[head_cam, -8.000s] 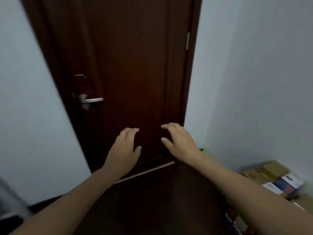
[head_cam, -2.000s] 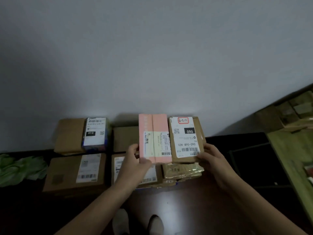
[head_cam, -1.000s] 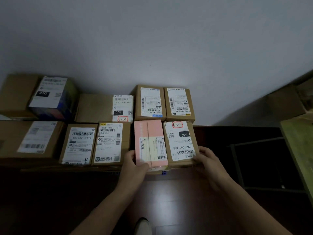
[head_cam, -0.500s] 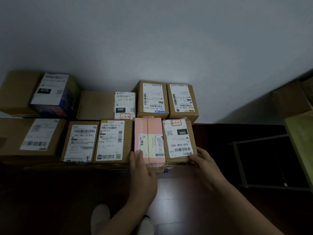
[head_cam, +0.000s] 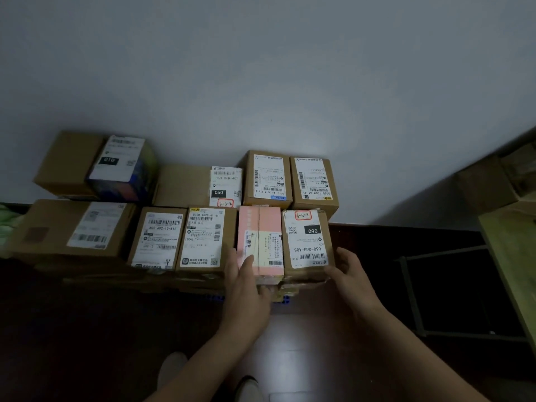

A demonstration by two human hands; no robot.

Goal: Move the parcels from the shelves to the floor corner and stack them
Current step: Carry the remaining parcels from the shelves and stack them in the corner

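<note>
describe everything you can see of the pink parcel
The pink parcel is a flat, oblong box, pale pink with a lengthwise seam and a white and yellow shipping label with a barcode on top. It lies flat in the front row of the stack, flanked by a brown box on one side and the 060 box on the other. The left hand rests on its near end.

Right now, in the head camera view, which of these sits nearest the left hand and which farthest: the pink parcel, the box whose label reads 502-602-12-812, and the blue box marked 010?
1. The pink parcel: the left hand is touching its near left edge.
2. The 502-602-12-812 box: front row, further left.
3. The blue 010 box: back row by the wall, far left.
</note>
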